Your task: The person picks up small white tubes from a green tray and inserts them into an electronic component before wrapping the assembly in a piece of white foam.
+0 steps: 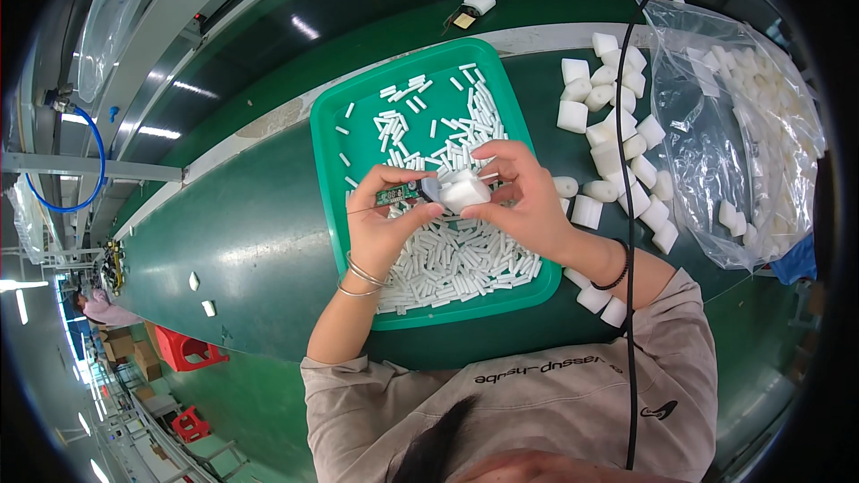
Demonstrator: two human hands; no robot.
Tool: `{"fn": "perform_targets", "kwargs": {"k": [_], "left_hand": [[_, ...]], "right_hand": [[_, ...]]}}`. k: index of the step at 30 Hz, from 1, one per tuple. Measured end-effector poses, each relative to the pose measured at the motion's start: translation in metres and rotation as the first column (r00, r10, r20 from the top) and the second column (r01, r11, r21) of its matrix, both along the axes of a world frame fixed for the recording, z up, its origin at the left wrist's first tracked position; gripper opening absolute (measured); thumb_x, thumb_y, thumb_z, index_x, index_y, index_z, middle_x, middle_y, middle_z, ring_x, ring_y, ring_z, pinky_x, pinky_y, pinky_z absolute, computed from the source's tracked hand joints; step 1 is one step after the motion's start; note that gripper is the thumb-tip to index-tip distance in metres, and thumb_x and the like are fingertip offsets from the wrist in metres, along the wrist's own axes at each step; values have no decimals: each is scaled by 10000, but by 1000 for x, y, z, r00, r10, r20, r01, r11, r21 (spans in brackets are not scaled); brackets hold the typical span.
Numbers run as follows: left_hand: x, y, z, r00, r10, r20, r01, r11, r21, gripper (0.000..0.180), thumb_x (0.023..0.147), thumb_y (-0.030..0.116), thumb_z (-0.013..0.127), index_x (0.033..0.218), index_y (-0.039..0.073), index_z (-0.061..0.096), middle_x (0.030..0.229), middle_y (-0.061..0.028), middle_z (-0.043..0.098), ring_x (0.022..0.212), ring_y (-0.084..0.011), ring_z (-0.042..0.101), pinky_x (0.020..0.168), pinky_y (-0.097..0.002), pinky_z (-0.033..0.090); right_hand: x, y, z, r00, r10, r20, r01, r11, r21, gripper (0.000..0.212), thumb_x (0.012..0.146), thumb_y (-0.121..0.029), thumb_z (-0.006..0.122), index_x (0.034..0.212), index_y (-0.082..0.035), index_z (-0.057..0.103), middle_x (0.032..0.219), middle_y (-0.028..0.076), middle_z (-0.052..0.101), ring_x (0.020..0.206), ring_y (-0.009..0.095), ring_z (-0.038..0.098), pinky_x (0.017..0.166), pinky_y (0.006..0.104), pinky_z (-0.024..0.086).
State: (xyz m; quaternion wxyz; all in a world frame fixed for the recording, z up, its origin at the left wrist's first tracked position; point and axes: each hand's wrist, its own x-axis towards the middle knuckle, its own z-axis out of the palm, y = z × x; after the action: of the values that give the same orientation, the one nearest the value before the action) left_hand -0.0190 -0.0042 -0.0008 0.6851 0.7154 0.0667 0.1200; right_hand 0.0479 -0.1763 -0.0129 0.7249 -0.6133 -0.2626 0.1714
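Observation:
Between the thumb and fingers of my left hand (378, 231) is a small green circuit board (396, 194) with a grey end piece (430, 189). My right hand (530, 206) grips a white plastic housing (464, 193) with its thumb and fingers. The grey end piece meets the housing's left side; how far it reaches in, I cannot tell. Both hands are above a green tray (324, 161) that holds many small white tubes (456, 259), heaped mostly in its near half.
White housings (608, 159) lie loose right of the tray, beside a clear plastic bag (707, 206) full of more. A black cable (630, 304) hangs down past my right forearm. Another board with a white housing (474, 7) lies beyond the tray. Red stools (183, 349) stand at left.

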Motion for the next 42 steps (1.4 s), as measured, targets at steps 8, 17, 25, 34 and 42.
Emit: {"fn": "perform_targets", "kwargs": {"k": [8, 17, 25, 34, 42], "left_hand": [[2, 5, -8, 993, -90, -70, 85, 994, -71, 330, 579, -40, 730, 845, 15, 543, 797, -24, 584, 754, -78, 547, 647, -200, 440], [1, 6, -9, 968, -212, -135, 203, 976, -74, 330, 580, -33, 736, 843, 23, 546, 808, -18, 582, 740, -64, 527, 620, -191, 425], [-1, -1, -5, 992, -97, -86, 105, 990, 93, 321, 615, 7, 720, 884, 27, 545, 871, -37, 579, 763, -80, 539, 648, -200, 442], [1, -13, 8, 992, -118, -49, 118, 993, 3, 392, 679, 20, 666, 1032, 30, 495, 989, -81, 558, 885, -121, 529, 687, -226, 457], [18, 41, 14, 985, 146, 91, -152, 987, 55, 268, 698, 11, 645, 956, 27, 574, 875, -67, 596, 762, -138, 594, 637, -232, 474]], "right_hand": [[-2, 0, -13, 978, -84, 192, 84, 996, 9, 383, 654, -81, 712, 953, -35, 476, 866, 64, 556, 774, 144, 569, 594, 249, 505], [-2, 0, -11, 955, -74, 288, 79, 997, -4, 320, 650, -112, 723, 859, -41, 491, 801, 50, 539, 723, 128, 551, 590, 251, 494], [0, 4, -11, 983, -79, 168, 65, 994, 89, 261, 684, -105, 694, 819, -47, 478, 876, 73, 593, 761, 128, 567, 617, 241, 473], [5, -2, -16, 994, -51, 94, 43, 995, 86, 309, 704, -52, 668, 924, -35, 452, 907, 97, 608, 841, 129, 582, 627, 216, 459], [0, 7, -3, 984, -39, 172, 18, 992, 123, 441, 715, 3, 622, 1108, -32, 424, 1087, 115, 526, 807, 141, 527, 652, 242, 473]]}}
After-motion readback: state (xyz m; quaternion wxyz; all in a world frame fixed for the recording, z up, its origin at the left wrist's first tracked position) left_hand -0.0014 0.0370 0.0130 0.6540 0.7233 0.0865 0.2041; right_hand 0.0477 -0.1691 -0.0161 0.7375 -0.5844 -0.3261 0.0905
